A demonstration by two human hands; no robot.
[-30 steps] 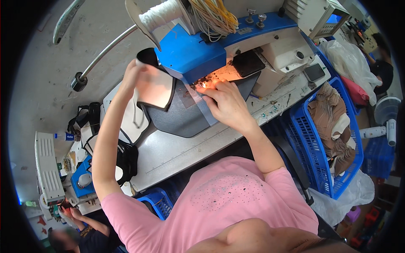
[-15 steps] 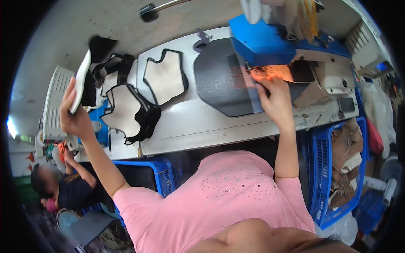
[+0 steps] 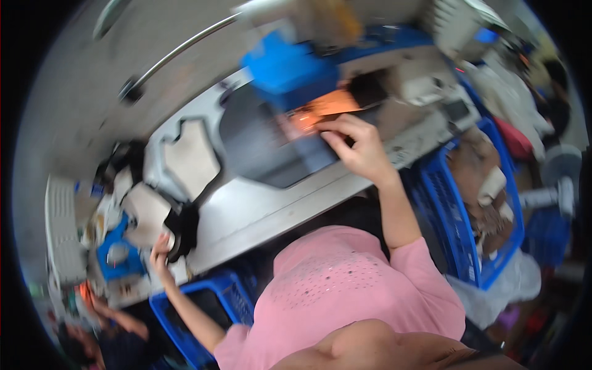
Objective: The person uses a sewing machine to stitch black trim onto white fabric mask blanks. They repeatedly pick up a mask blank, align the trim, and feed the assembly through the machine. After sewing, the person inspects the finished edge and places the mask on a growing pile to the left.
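Observation:
My left hand (image 3: 160,254) is at the near edge of a cream fabric piece with black trim (image 3: 147,213), beside black folded fabric (image 3: 183,229). Blur hides whether its fingers grip the piece or only touch it. Over the dark sewing bed plate (image 3: 259,145), my right hand (image 3: 359,148) is closed, thumb and fingertips drawn together near the orange-lit needle area of a blue sewing machine (image 3: 287,71). What the fingertips hold, if anything, cannot be made out. Another cream piece with black edging (image 3: 190,160) lies flat between the plate and my left hand.
A blue crate (image 3: 435,203) holding brown and cream scraps stands at my right. Another blue crate (image 3: 161,302) sits below the table's left end. A second blue machine (image 3: 117,253) and a co-worker (image 3: 123,345) are at far left. A metal rod (image 3: 185,46) crosses behind.
My left hand has come down from its raised position with a cream piece to the pieces on the table. The right hand remains by the needle area. The whole view has tilted and shifted.

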